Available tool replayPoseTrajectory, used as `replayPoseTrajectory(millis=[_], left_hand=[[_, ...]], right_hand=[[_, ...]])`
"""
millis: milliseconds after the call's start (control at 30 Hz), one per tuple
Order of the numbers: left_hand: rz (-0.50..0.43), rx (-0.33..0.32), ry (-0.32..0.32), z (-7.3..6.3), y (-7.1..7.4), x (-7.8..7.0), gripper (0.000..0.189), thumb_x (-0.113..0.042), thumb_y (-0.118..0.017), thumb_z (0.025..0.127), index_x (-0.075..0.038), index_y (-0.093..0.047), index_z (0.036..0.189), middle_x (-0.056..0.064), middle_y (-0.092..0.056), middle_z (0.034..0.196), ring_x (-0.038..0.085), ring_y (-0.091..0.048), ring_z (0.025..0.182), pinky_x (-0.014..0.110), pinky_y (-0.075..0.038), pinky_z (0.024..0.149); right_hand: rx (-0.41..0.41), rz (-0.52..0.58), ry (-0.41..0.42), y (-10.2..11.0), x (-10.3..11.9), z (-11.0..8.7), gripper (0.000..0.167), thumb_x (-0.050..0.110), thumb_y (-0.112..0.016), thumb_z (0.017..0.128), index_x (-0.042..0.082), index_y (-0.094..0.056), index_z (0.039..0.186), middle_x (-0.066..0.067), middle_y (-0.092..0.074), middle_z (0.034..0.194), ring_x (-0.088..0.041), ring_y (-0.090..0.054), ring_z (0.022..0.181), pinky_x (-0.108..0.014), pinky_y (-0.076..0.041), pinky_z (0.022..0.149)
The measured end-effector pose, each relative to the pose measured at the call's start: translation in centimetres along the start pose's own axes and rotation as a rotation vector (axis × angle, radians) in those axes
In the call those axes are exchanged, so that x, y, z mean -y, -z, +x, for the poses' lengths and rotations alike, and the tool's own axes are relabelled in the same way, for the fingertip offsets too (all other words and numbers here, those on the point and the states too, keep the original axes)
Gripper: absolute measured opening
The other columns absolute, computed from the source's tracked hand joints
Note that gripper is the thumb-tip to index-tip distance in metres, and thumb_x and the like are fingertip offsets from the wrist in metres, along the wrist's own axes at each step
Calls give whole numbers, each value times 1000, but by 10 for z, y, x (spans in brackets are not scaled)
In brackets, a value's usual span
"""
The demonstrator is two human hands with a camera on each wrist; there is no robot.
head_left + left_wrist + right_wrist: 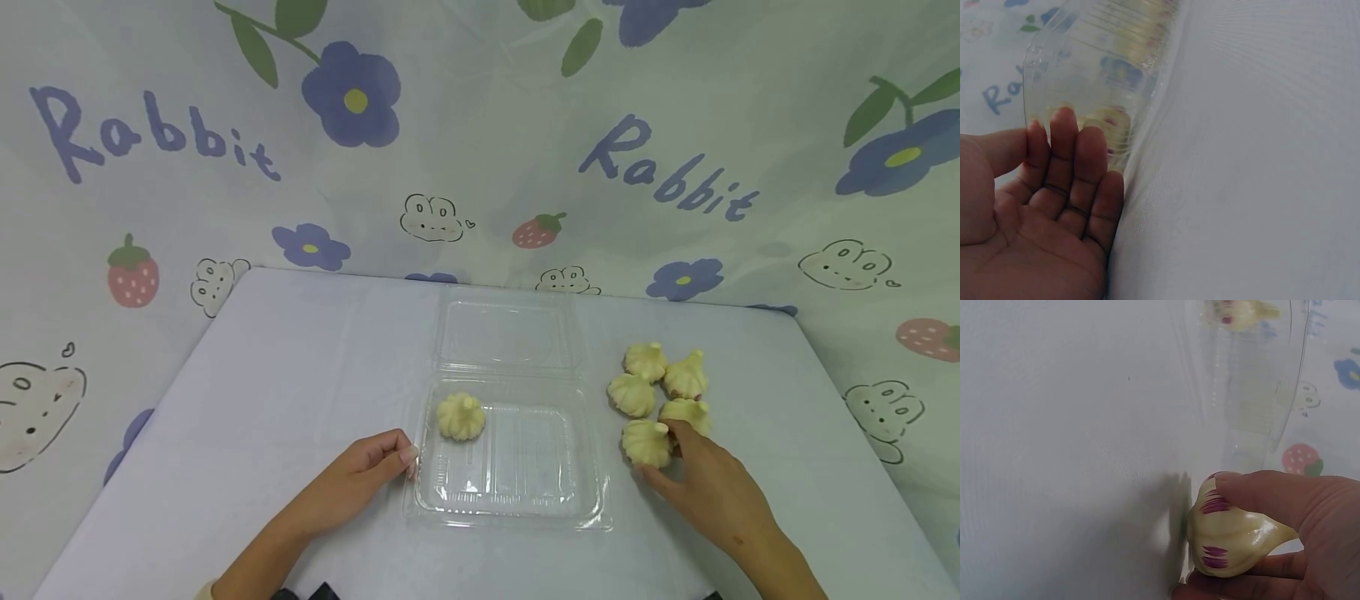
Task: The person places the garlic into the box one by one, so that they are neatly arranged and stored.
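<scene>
A clear plastic clamshell container (517,454) lies with its lid folded back, and one pale garlic bulb (461,417) sits in its upper left corner. My left hand (371,467) pinches the container's left rim between thumb and fingers; the left wrist view shows the fingertips (1091,147) against its clear wall. To the right of the container, my right hand (708,483) grips the nearest garlic bulb (646,442). Purple streaks mark that bulb in the right wrist view, where the thumb presses one side and fingers lie on the other. It looks at or very near the tabletop.
Several more garlic bulbs (632,395) cluster just beyond my right hand. The container's lid (510,333) lies flat toward the back of the white-covered table (315,358). A printed cloth (480,167) with flowers and rabbits hangs behind and at the sides.
</scene>
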State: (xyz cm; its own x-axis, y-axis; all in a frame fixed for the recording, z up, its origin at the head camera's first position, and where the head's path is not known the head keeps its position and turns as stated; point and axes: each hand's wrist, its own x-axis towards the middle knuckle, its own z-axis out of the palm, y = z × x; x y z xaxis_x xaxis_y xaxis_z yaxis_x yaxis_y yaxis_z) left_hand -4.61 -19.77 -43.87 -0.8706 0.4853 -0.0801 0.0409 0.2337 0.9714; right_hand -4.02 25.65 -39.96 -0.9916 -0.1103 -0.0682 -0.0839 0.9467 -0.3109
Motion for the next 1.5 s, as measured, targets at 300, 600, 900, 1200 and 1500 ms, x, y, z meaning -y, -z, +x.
replayPoseTrajectory(millis=[300, 600, 900, 1200, 1500], left_hand=[[-1, 0, -7, 1, 0, 0, 24, -24, -51, 112, -13, -64, 95, 13, -60, 91, 24, -53, 91, 29, -43, 80], [5, -1, 11, 1, 0, 1, 25, -26, -52, 112, -13, -64, 95, 10, -62, 93, 23, -54, 93, 28, -43, 82], [19, -2, 14, 0, 0, 2, 25, -27, -51, 112, -15, -64, 96, 13, -61, 92, 24, -54, 92, 29, -43, 81], [6, -1, 24, 0, -1, 1, 26, -28, -51, 112, -13, -64, 96, 11, -62, 95, 24, -55, 95, 29, -43, 83], [9, -1, 16, -1, -1, 1, 25, -27, -51, 112, -14, -64, 96, 17, -57, 92, 24, -52, 91, 29, -42, 79]], right_hand=[[16, 11, -24, 1, 0, -1, 75, 40, -84, 89, -3, -52, 141, -28, -66, 129, -49, -65, 113, -62, -52, 84], [7, 25, -11, 0, -2, -1, 73, 40, -84, 89, -1, -53, 140, -23, -69, 124, -44, -66, 111, -61, -52, 84], [7, 32, -15, 1, -1, -1, 73, 40, -84, 89, -2, -53, 140, -21, -70, 122, -41, -68, 109, -59, -54, 83], [-8, 56, -4, 6, 2, -3, 71, 38, -84, 89, 0, -54, 140, -12, -73, 112, -35, -69, 104, -57, -54, 82], [-39, 43, 11, 15, 8, -8, 72, 41, -82, 90, 0, -53, 142, -15, -73, 114, -38, -69, 104, -59, -54, 82]])
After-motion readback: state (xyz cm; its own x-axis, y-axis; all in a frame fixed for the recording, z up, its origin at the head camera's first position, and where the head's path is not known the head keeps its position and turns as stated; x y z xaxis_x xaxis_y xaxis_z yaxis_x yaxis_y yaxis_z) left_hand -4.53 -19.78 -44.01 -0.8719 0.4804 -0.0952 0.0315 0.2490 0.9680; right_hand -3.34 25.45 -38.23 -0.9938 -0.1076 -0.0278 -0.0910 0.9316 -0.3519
